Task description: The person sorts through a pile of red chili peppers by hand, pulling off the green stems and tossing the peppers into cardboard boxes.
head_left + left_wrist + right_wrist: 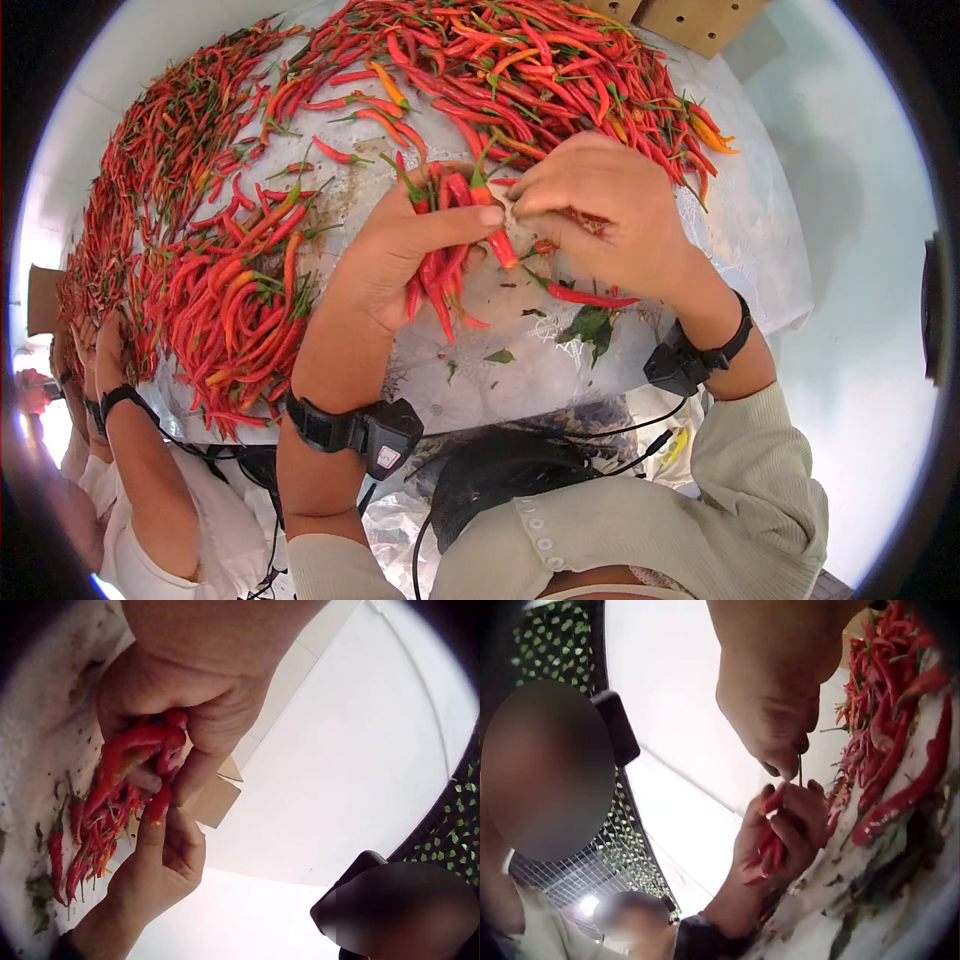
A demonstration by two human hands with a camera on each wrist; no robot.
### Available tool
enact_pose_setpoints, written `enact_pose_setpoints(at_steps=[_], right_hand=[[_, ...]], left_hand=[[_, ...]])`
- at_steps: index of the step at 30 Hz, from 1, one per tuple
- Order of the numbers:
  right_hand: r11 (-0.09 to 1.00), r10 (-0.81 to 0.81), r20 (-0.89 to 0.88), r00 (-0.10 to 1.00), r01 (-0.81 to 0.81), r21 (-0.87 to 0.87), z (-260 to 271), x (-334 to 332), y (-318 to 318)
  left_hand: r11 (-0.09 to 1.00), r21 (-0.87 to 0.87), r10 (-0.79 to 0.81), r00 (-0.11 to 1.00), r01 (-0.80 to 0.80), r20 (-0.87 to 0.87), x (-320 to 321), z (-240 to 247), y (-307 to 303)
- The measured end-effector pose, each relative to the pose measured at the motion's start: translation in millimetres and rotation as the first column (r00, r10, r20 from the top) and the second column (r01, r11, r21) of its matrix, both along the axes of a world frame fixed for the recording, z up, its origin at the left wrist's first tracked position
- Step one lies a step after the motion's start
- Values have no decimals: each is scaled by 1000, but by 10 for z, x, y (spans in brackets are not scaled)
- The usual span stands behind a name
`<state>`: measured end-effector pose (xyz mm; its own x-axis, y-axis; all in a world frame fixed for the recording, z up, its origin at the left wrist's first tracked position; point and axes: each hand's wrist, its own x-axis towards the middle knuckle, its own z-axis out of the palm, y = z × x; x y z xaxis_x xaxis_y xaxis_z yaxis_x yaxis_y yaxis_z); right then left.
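My left hand (395, 245) grips a small bunch of red chili peppers (440, 275), green stems up, the thumb pressed across them. One chili pepper (490, 215) leans out past the thumb. Right beside it is my right hand (610, 205), fingers curled inward and fingertips close to the bunch. In the right wrist view, the right fingertips pinch a thin stem (800, 772) just above the left hand. Beneath the right hand lies a loose red chili pepper (585, 295) on the plastic-covered table (470, 385).
A large chili pile (560, 80) spreads across the back, another heap (240, 310) sits left of my left arm. Green leaves (590, 330) and scraps lie near the front edge. Another person's hands (105, 345) work at the far left. A cardboard box (700, 22) stands at the back.
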<state>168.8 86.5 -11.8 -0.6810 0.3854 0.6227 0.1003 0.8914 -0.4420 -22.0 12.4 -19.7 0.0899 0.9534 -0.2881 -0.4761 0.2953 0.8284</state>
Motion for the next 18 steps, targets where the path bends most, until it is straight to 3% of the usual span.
enact_pose_setpoints(at_steps=[5,10,13,16,18], right_hand=[[993,-28,301,953,60,-97,75,175,76],[997,23,555,832,18,-69,23,169,22],[999,-22,498,867,35,-17,-30,154,9],[963,-130,456,881,222,-153,67,125,-52],[900,-29,439,898,215,-380,178,145,-75]], left_hand=[[985,-80,163,964,-150,209,-102,-78,34],[990,-91,136,928,-111,347,-123,-71,49],[991,-60,135,937,-122,321,-145,-140,56],[988,-49,153,957,-145,247,-133,-117,55],[987,-26,160,966,-158,202,-103,-94,48]])
